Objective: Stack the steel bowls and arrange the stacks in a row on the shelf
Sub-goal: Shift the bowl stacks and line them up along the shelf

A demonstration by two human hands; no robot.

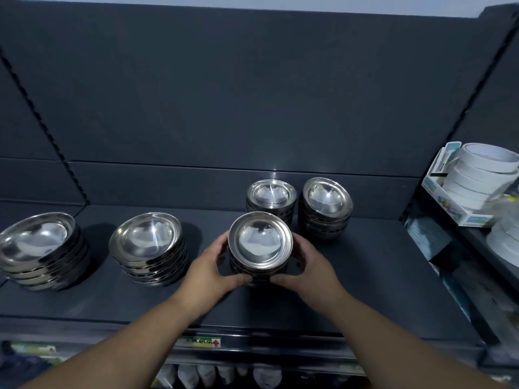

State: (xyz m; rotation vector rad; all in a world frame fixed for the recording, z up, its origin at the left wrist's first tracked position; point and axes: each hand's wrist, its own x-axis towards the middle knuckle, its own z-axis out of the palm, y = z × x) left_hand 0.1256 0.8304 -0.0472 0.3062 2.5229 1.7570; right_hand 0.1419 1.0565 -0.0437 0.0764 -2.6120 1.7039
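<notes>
A stack of small steel bowls (pixel 259 244) stands near the middle of the dark shelf (pixel 365 290). My left hand (pixel 216 265) grips its left side and my right hand (pixel 311 265) grips its right side, thumbs curled round the front. Behind it stand two more small stacks, one at the back (pixel 271 196) and one to its right (pixel 325 206) with a tilted top bowl. Two stacks of wider bowls sit to the left, one at mid-left (pixel 147 245) and one at the far left (pixel 39 248).
Rolls of white tape (pixel 477 175) in a box fill the neighbouring shelf at the right. A price label (pixel 200 341) is fixed on the shelf's front edge, with packaged goods on the shelf below. The shelf back panel rises behind the bowls.
</notes>
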